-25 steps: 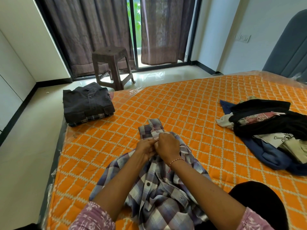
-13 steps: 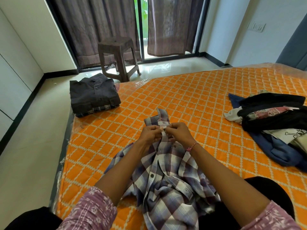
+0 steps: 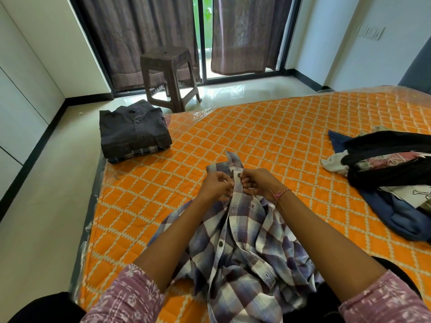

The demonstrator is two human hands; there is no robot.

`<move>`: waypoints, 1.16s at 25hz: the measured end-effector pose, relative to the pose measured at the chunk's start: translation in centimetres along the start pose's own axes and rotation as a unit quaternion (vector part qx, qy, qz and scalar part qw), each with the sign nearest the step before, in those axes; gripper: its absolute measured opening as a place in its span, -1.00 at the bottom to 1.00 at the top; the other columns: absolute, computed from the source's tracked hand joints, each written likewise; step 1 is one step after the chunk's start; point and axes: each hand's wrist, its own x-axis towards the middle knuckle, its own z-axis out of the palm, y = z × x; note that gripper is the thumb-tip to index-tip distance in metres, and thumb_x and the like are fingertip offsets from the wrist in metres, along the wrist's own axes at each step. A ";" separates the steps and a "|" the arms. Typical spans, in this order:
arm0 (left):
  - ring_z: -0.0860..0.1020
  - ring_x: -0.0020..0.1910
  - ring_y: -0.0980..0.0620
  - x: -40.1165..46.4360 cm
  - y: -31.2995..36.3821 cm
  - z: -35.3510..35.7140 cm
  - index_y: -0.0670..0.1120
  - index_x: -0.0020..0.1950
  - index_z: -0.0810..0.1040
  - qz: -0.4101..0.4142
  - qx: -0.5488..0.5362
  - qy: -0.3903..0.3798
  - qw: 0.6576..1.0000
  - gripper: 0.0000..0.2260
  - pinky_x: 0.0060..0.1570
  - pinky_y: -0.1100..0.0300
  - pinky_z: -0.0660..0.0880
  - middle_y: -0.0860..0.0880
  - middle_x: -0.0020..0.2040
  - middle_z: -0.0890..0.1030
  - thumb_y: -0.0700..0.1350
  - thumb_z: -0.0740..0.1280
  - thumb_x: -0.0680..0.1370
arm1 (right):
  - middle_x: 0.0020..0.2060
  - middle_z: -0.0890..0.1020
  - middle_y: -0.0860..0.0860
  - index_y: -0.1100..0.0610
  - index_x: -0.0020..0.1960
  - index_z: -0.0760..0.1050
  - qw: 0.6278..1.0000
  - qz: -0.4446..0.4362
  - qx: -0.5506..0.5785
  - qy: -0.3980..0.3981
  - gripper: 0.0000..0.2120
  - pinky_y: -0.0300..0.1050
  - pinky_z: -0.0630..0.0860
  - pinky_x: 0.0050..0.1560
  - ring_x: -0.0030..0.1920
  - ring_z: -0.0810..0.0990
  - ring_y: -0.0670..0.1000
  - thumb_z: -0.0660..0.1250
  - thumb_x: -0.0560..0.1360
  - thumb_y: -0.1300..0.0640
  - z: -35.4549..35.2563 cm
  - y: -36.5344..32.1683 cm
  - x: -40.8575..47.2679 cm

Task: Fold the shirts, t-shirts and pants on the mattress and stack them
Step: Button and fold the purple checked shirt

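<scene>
Both hands at the collar buttons
Left hand (image 3: 217,185) and right hand (image 3: 260,183) pinch the checked shirt (image 3: 245,248); fingertips hidden in cloth.

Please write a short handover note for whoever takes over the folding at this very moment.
Left hand and right hand each pinch the button placket of the plaid shirt, spread unfolded on the orange mattress.
Done: a folded stack, dark shirt on top, at the mattress's far left corner.
Left: finish buttoning and fold the plaid shirt, stack it, then work through the unfolded pile on the right.
</scene>
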 end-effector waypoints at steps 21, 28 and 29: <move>0.49 -0.30 0.04 -1.0 -8.8 3.0 -0.14 -0.05 0.59 -0.039 -0.014 -0.035 0.999 -0.80 -0.33 0.32 0.42 -0.06 -0.26 0.57 -0.36 0.22 0.57 | -0.44 0.51 0.07 0.22 -0.37 0.50 0.976 -0.063 -0.205 0.037 -0.76 -0.18 0.50 -0.43 -0.44 0.50 0.01 0.35 0.48 0.31 1.5 9.6 -0.4; 0.46 -0.40 0.07 -1.7 -7.6 3.0 -0.14 -0.32 0.55 -0.064 -0.046 0.023 0.997 -0.80 -0.36 0.28 0.42 -0.04 -0.40 0.52 -0.25 0.38 0.52 | -0.40 0.46 0.03 0.15 -0.20 0.49 0.992 0.091 0.088 0.003 -0.82 -0.25 0.51 -0.44 -0.41 0.41 -0.06 0.25 0.58 0.24 0.5 10.3 -1.6; 0.44 -0.42 0.09 -1.8 -7.2 2.9 -0.13 -0.35 0.53 -0.074 -0.033 0.025 0.996 -0.77 -0.41 0.30 0.39 -0.04 -0.42 0.50 -0.24 0.38 0.52 | -0.41 0.44 0.02 0.14 -0.21 0.47 0.992 0.090 0.092 0.016 -0.80 -0.24 0.45 -0.47 -0.43 0.39 -0.06 0.23 0.59 0.22 0.6 10.4 -1.7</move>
